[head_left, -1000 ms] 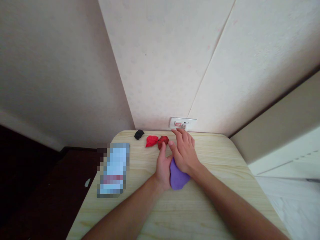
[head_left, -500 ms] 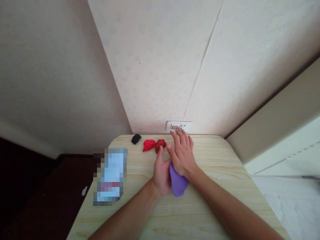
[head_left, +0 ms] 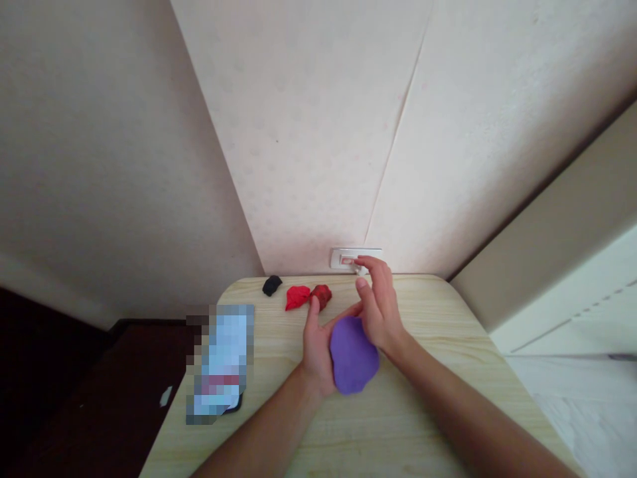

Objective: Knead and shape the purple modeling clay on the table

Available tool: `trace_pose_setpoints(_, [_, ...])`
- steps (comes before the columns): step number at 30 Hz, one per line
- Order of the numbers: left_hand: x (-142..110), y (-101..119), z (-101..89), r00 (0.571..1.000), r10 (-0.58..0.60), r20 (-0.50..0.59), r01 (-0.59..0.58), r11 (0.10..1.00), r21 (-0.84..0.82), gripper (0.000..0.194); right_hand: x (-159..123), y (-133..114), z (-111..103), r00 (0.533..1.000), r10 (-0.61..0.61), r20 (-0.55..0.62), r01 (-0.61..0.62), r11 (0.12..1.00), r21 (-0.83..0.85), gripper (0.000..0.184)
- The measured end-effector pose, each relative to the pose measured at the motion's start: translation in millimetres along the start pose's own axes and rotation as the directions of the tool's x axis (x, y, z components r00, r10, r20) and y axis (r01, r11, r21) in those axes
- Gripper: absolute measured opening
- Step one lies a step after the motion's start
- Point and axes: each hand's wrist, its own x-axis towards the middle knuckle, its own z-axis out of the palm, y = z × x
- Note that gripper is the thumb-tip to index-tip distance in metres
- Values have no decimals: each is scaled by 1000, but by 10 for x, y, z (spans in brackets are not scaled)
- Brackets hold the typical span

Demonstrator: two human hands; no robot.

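My left grip point(head_left: 317, 358) lies open beneath the flat, rounded purple sheet of soft, clay-like material point(head_left: 354, 358), above the pale wood-grain worktop point(head_left: 358, 441). My right grip point(head_left: 383, 313) is at its edge, thumb and fingers apart (whether it touches, I can't tell). I judge this to be flattening between palms; another press would call for my right palm squarely over the sheet, the left level beneath.
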Motion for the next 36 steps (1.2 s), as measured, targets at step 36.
trace_pose_setpoints(36, [-19,-66,-31,991,-130,22,130,992,-5,89,-428,86,-615,883,123,452,-205,969,137,19])
